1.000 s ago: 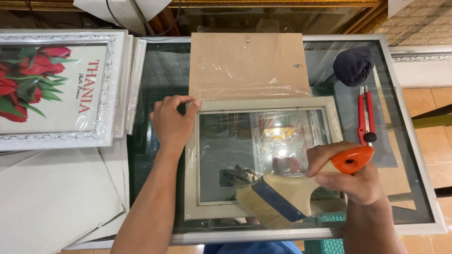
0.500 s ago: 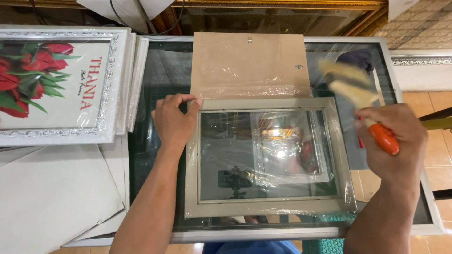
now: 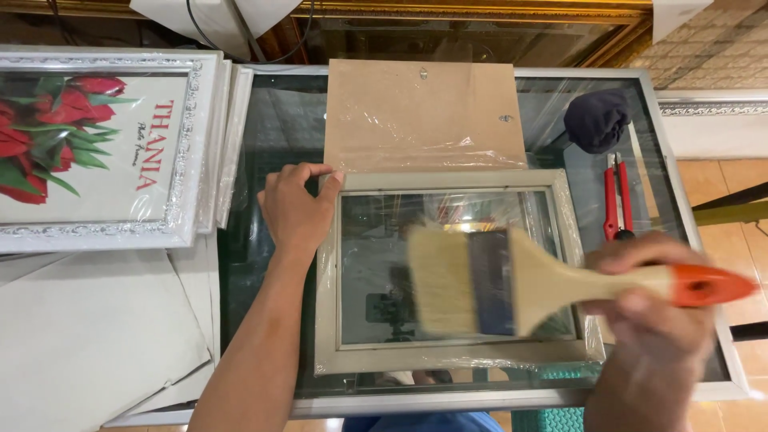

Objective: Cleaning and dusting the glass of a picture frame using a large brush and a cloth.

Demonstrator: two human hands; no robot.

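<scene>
**Head view: wide brush over a plastic-wrapped frame**

Head view, looking straight down. Wide paintbrush [image 3: 512, 280] held level above the pale picture frame [image 3: 328, 320], pale bristles pointing left over the glass pane, dark ferrule in the middle, wooden handle ending in an orange tip at the right; blurred, so contact with the glass cannot be told. Right hand [image 3: 648, 312] wrapped around the handle, fingers curled shut on it, thumb on top. Left hand [image 3: 292, 210] resting on the frame's upper left corner, fingertips bent onto the rim, pinning it rather than gripping. Frame lying flat near the front edge of the glass-topped table [image 3: 272, 120], loose clear plastic wrap around it.

Just behind the frame, touching its far edge, a brown backing board [image 3: 424, 112], also under crinkled plastic. To the right, a red-handled cutter [image 3: 614, 200] and, beyond it, a dark cloth bundle [image 3: 598, 120]. At the far left, a stack of silver ornate frames [image 3: 188, 144], the top one showing a print of red tulips. Pale cardboard sheets [image 3: 88, 336] below that stack.
</scene>
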